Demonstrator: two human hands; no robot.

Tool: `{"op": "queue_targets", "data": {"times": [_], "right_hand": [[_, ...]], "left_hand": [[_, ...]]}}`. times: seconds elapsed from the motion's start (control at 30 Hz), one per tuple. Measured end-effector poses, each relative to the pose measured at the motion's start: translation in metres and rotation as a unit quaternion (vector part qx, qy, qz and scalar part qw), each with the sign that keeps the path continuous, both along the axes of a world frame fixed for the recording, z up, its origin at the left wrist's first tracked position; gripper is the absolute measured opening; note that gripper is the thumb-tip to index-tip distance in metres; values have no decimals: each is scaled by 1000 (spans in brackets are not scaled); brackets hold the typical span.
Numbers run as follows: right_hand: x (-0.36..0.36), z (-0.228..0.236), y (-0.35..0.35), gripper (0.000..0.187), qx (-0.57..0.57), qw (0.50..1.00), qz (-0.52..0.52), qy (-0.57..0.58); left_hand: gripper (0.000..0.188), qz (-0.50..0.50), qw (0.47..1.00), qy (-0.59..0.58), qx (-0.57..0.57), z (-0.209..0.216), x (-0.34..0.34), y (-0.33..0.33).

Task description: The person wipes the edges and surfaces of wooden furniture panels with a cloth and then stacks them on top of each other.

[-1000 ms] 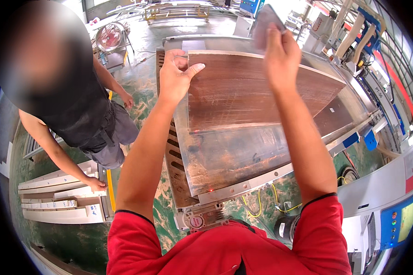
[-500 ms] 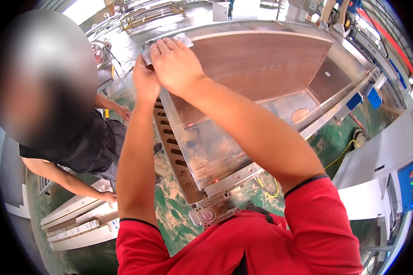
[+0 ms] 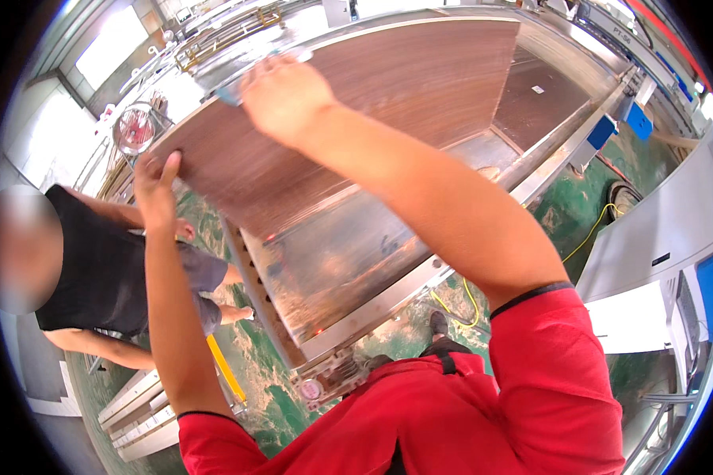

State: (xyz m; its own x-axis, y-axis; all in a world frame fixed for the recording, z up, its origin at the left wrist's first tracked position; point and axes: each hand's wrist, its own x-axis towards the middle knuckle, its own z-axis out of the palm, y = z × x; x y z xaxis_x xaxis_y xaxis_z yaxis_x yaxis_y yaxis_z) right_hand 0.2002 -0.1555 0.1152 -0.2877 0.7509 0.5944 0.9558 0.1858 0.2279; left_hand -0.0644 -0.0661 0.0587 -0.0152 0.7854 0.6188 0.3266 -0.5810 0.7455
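Observation:
A large brown wood-grain panel [image 3: 364, 103] stands up on its long edge over a metal machine bed [image 3: 345, 253]. At its left end my left hand [image 3: 157, 178] grips the edge, thumb on the brown face and fingers behind. My right hand [image 3: 285, 99] is on the panel's upper edge, closed over a pale bluish-grey cloth [image 3: 299, 55]. The cloth shows on both sides of the hand; motion blurs it and the fingertips.
A co-worker in a black sleeveless top [image 3: 95, 261] stands at the left, close to the panel's end. White beams [image 3: 146, 419] lie low beside them. A motor [image 3: 317, 388] sits at the bed's near corner. A grey cabinet [image 3: 650, 229] stands at the right, a yellow cable [image 3: 471, 313] on the floor.
My left hand has parted from my right and moved left and down to the panel's end. That end now reaches farther left. My view has shifted, and the co-worker appears lower.

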Motion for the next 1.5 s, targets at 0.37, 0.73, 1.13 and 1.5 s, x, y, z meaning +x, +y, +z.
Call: {"op": "queue_targets", "data": {"times": [0.37, 0.73, 1.13, 1.5], "right_hand": [[321, -3, -9, 24, -23, 995, -97, -7], [827, -86, -187, 35, 42, 917, -391, 64], [406, -22, -19, 34, 78, 985, -9, 153], [181, -27, -20, 34, 165, 976, 68, 124]], "left_hand": [[23, 14, 995, -96, -3, 9, 43, -45], [25, 76, 997, -22, 1, 0, 5, -48], [30, 69, 990, -111, -54, 5, 24, -58], [33, 63, 989, -131, -26, -5, 22, -55]]}}
